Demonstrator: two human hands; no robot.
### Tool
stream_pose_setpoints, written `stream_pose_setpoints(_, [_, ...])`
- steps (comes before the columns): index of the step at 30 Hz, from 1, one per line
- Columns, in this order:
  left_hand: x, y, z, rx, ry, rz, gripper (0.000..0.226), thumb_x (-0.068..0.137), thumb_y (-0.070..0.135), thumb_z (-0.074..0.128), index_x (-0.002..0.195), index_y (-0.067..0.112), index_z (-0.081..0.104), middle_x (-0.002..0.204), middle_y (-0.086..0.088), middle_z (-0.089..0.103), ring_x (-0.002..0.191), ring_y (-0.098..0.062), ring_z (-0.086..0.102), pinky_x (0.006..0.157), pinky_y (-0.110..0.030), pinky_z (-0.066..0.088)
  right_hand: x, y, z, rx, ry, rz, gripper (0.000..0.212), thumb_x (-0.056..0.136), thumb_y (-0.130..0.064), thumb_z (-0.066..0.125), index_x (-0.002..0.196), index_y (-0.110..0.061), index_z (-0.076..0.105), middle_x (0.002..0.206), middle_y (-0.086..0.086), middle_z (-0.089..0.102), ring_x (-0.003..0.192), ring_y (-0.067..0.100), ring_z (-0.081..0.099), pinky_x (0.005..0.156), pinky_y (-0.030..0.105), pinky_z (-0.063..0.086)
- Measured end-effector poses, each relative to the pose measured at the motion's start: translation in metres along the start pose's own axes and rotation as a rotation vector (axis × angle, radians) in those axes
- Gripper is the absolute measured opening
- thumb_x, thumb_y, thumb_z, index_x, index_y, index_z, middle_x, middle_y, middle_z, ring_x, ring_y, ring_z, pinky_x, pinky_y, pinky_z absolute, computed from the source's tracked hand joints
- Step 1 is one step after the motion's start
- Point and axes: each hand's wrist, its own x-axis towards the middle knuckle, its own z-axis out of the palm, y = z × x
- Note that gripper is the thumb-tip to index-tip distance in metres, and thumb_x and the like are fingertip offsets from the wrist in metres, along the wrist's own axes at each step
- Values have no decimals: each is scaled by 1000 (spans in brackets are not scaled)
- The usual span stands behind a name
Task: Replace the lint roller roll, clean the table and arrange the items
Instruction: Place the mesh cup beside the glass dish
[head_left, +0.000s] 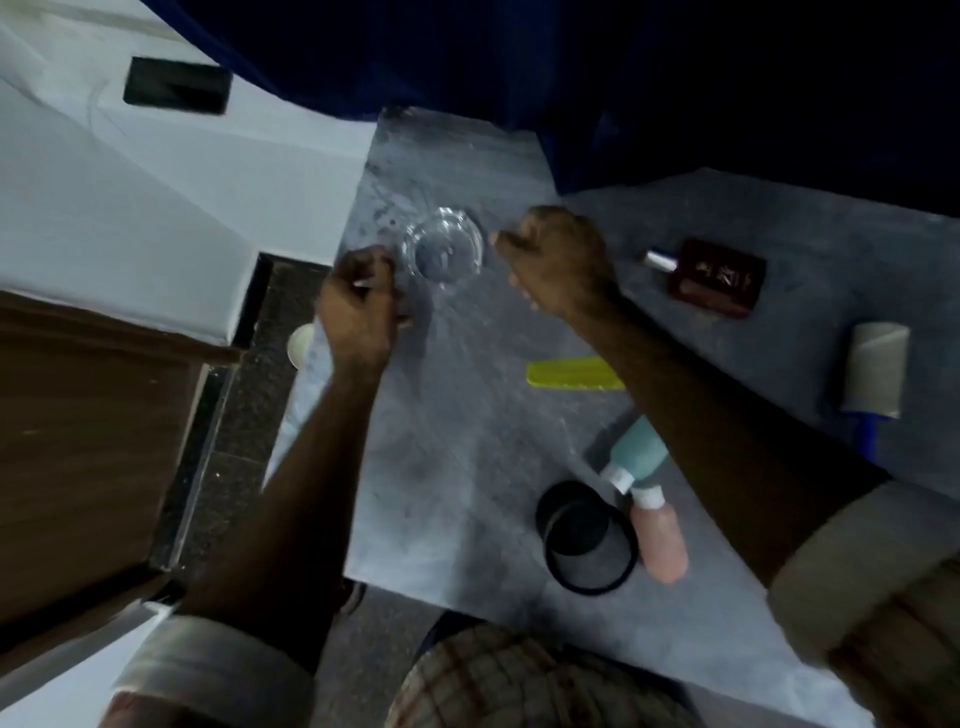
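The lint roller (875, 371), a grey paper-wrapped roll on a blue handle, lies at the right edge of the grey marble table (457, 467), well apart from both my hands. Nearest me on the table I see a black round mesh cup (587, 538), and just right of it a pink tube with a white cap (661, 535), its cap end touching that of a teal tube with a white cap (636, 457) that runs under my right forearm. Farther in lies a flat yellow-green plastic comb (571, 375), partly hidden by the same forearm. Far right lies a dark brown rectangular bottle with a silver cap (714, 275). At the far middle stands a clear round glass dish (444, 250), between my hands. My left hand (358, 306) is curled, fingers together, just beside the dish; whether it pinches anything I cannot tell. My right hand (558, 260) is balled into a fist, and I cannot tell if it holds something.
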Motion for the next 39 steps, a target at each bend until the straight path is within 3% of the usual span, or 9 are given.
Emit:
stream_pose_setpoints(4, [-81,-19,-25,235,-223,184,24,95,25,65,115,18,75,91,11,78,72,0,70,60,-26,64,-94,54,-46,-38,99,-149,22,90,-33,59,86,-12,63,84,2,76,85,29,73,81,40,56])
stream_pose_setpoints(7, [-156,-39,-43,477,-528,301,37,88,20,67,123,27,73,114,21,77,89,2,73,73,-23,62,-173,105,-60,-24,92,-167,15,95,-26,60,88,-14,63,76,-6,64,75,22,70,73,36,54])
stream_pose_setpoints(10, [-213,-60,-55,553,-772,299,71,83,18,78,148,34,57,141,20,63,98,-6,71,63,-25,63,-236,148,-49,89,34,-104,5,96,-23,62,97,-22,67,88,-6,70,75,13,68,73,36,56])
stream_pose_setpoints(13, [-251,-79,-51,617,-858,299,95,77,36,85,158,49,37,148,30,42,103,0,67,64,-20,61,-273,178,-28,148,-40,-51,25,94,-19,59,116,-30,65,107,-11,70,84,5,65,77,29,56])
stream_pose_setpoints(16, [-268,-89,-42,593,-783,272,105,70,43,88,159,50,33,150,31,38,100,3,67,61,-17,60,-289,189,-6,159,-68,-50,45,87,-9,60,129,-26,61,123,-5,67,96,12,67,85,25,54])
stream_pose_setpoints(19, [-273,-89,-33,548,-677,310,96,71,45,86,157,39,44,147,30,44,98,6,65,61,-12,57,-292,187,7,171,-114,-62,59,85,-10,64,141,-25,53,132,2,62,99,21,68,85,39,58])
stream_pose_setpoints(24, [-274,-73,-23,435,-544,331,78,69,40,82,142,36,58,133,39,51,95,4,67,66,-18,60,-286,176,8,243,-163,-88,75,84,-32,77,149,-32,40,134,-8,52,99,6,65,82,36,61])
stream_pose_setpoints(29, [-248,-47,-39,377,-497,395,80,71,26,89,145,35,60,137,27,56,98,-10,70,60,-19,59,-266,138,3,274,-81,-132,68,83,-41,76,142,-36,45,136,-19,48,110,6,64,88,38,59])
stream_pose_setpoints(39, [-136,-2,-69,335,-394,430,81,71,38,91,145,36,60,133,18,59,107,-13,68,60,-20,61,-182,45,33,432,10,-238,64,90,-32,72,149,-28,46,142,-11,49,116,6,65,89,32,61])
